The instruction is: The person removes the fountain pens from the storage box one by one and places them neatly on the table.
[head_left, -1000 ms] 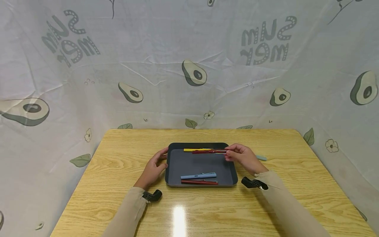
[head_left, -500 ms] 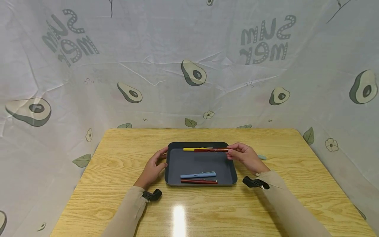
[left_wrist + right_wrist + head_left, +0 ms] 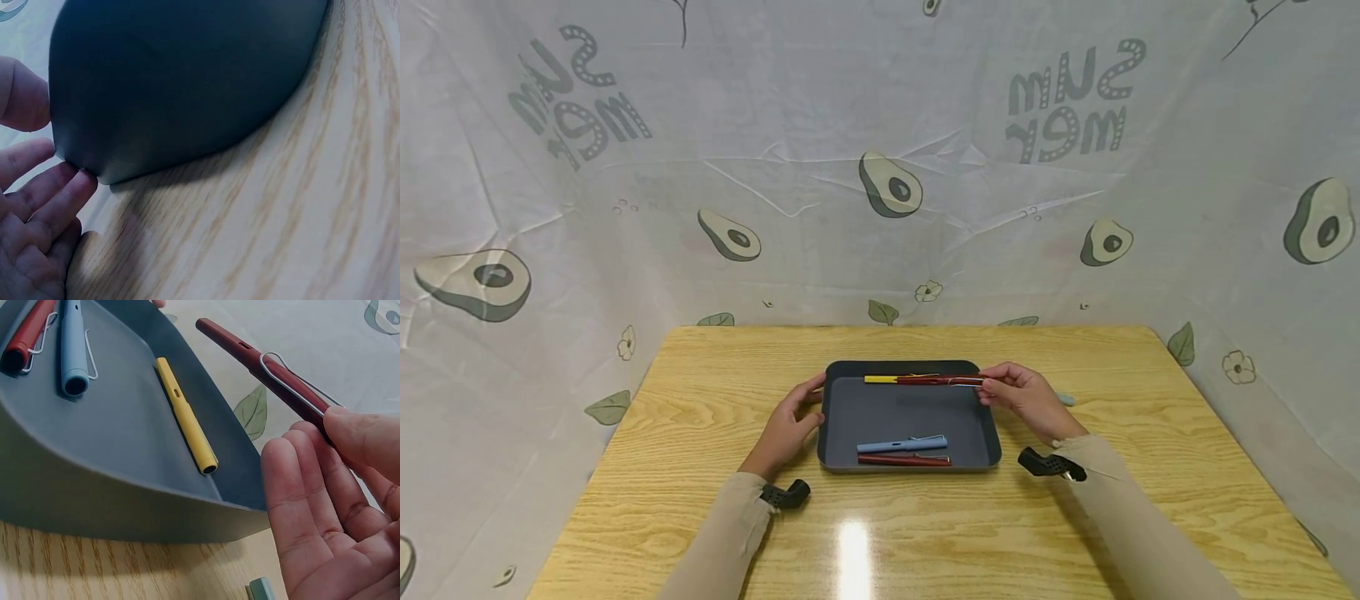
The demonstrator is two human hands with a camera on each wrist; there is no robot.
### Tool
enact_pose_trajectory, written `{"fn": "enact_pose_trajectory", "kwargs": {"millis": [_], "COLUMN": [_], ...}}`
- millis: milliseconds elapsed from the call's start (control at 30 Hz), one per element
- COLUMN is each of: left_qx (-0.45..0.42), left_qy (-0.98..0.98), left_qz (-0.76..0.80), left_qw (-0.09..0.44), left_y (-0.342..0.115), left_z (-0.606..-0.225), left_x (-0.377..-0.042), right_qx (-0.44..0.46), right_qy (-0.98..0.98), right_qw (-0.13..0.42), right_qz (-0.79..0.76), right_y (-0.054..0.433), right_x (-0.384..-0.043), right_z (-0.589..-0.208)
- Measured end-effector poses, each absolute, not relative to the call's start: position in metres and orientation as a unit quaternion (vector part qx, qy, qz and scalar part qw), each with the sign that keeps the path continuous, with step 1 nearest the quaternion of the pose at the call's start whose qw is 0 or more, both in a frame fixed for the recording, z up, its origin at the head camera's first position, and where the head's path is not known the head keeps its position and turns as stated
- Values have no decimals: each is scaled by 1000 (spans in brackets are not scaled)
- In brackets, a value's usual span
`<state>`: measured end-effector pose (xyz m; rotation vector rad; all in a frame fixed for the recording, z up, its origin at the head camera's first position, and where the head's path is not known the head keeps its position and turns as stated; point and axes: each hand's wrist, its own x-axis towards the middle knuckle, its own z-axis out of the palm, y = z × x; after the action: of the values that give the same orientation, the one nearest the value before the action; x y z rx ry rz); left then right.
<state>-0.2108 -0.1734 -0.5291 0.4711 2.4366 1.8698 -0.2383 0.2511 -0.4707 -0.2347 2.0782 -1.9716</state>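
Note:
My right hand point(image 3: 1018, 396) pinches a dark red pen point(image 3: 281, 375) between thumb and fingers near its clip end. The pen is raised above the far right part of a dark grey tray point(image 3: 917, 417). Below it lies a yellow pen point(image 3: 187, 419), partly covered by the red one in the head view. Along the tray's near side lie a light blue pen point(image 3: 895, 445) and a second dark red pen point(image 3: 898, 459), side by side. My left hand point(image 3: 788, 425) touches the tray's left wall, its fingertips point(image 3: 84, 178) against the outside.
A pale green object point(image 3: 1066, 400) lies on the wooden table point(image 3: 715, 517) right of the tray, partly hidden by the right hand. A white cloth point(image 3: 805, 250) printed with avocados hangs behind the table and along its sides.
My right hand has shifted slightly right with the red pen, and more of the yellow pen is now covered in the head view. The left hand and tray stay put.

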Motion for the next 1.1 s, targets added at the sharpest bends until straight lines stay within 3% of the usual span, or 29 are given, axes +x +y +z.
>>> {"fn": "enact_pose_trajectory", "kwargs": {"millis": [400, 1100], "left_qx": [131, 103], "left_qy": [793, 802], "left_qz": [594, 588], "left_qw": [13, 13], "left_y": [-166, -159], "left_z": [-534, -527], "left_x": [-203, -185], "right_qx": [-97, -125], "right_qy": [707, 593], "right_qw": [130, 63], "right_qz": [-688, -793], "right_y": [267, 309], "right_x": [-237, -227], "right_z": [-474, -465]}}
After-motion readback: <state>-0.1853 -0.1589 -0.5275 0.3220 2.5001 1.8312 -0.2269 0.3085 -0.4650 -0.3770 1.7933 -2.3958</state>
